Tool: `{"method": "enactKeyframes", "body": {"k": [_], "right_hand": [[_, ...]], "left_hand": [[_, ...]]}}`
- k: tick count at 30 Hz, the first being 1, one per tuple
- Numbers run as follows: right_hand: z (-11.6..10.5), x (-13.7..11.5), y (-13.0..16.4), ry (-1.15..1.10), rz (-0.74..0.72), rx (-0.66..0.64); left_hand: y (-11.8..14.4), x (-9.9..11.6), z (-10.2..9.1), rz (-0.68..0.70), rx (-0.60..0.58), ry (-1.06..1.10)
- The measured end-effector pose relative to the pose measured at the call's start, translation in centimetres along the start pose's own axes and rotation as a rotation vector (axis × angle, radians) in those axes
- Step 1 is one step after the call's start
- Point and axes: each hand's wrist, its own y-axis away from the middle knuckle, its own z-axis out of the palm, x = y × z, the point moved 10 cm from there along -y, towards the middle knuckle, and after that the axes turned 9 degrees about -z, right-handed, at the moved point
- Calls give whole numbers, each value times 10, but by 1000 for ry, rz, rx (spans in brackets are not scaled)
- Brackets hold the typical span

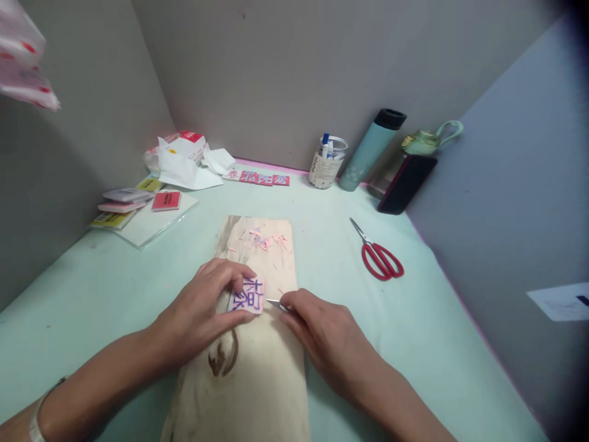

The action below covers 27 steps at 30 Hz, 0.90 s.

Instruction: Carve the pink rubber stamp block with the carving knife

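A small pink rubber block (251,296) with purple characters drawn on it lies on a pale wooden board (257,368). My left hand (202,310) pins the block down with fingers on its left and top edges. My right hand (324,334) grips a thin metal carving knife (275,303), whose tip points at the block's right edge. Pink shavings (264,240) are scattered on the far end of the board.
Red-handled scissors (380,255) lie to the right. At the back stand a clear pen jar (326,161), a teal bottle (370,152), a dark phone (405,184) and a row of pink carved blocks (260,178). Stacked ink pads (126,205) and crumpled paper (184,159) sit at the left.
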Motion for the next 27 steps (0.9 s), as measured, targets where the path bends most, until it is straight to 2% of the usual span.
{"method": "enactKeyframes", "body": {"k": [4, 11, 19, 27], "right_hand": [[-7, -3, -1, 0, -24, 26], [2, 5, 2, -46, 54, -88], [-16, 24, 14, -262, 195, 42], [-6, 38, 30, -324, 221, 48]], "left_hand": [[0, -5, 1, -42, -9, 69], [0, 6, 4, 55, -3, -51], [0, 17, 11, 95, 48, -86], [-2, 38, 22, 151, 15, -107]]}}
